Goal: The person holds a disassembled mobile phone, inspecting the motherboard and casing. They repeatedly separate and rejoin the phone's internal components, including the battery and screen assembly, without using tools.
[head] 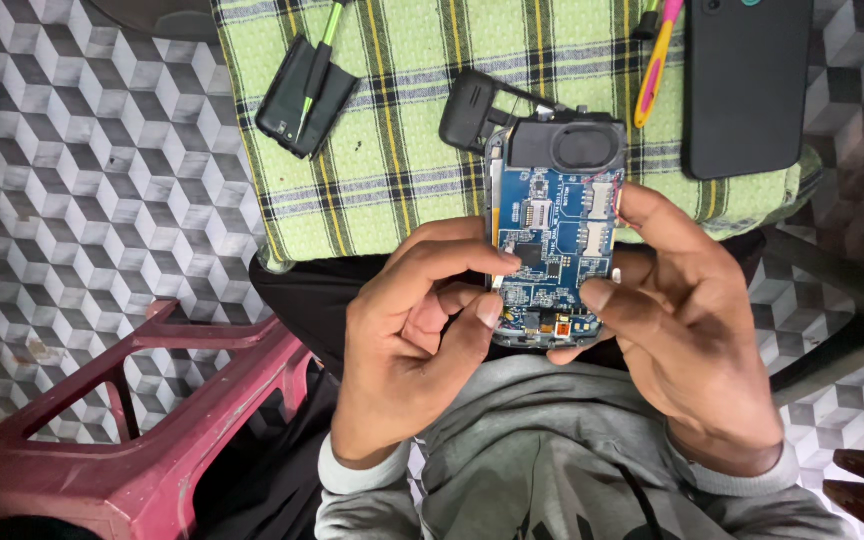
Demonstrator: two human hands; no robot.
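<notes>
holding: i have the opened phone [552,240] up at the centre of the frame, its blue circuit board [550,235] facing me and a black speaker module [574,145] at its top end.
left hand: my left hand [422,340] sits centre-left, grasping the phone's left edge; the index fingertip lies on the board's left side and the thumb presses near the lower left corner.
right hand: my right hand [687,330] sits centre-right, clamped on the phone's right edge, one fingertip by the card slots near the top, another on the lower right of the board.
phone position: above my lap, over the near edge of the cloth, touching only my fingers as far as i can tell.
cloth: a green checked cloth [392,130] fills the upper middle of the frame.
on the cloth, upper left: a black battery-like block [297,105] with a green-tipped tool [324,40] lying across it.
on the cloth, behind the phone: a black plastic frame piece [472,110], partly hidden.
upper right: a dark smartphone [747,85] face down, with a pink and yellow tool [657,65] just beside it on the left.
lower left: a red plastic stool [142,420].
floor: grey cube-pattern tiles [102,200].
sleeves: grey sweatshirt cuffs [352,478] at the bottom.
</notes>
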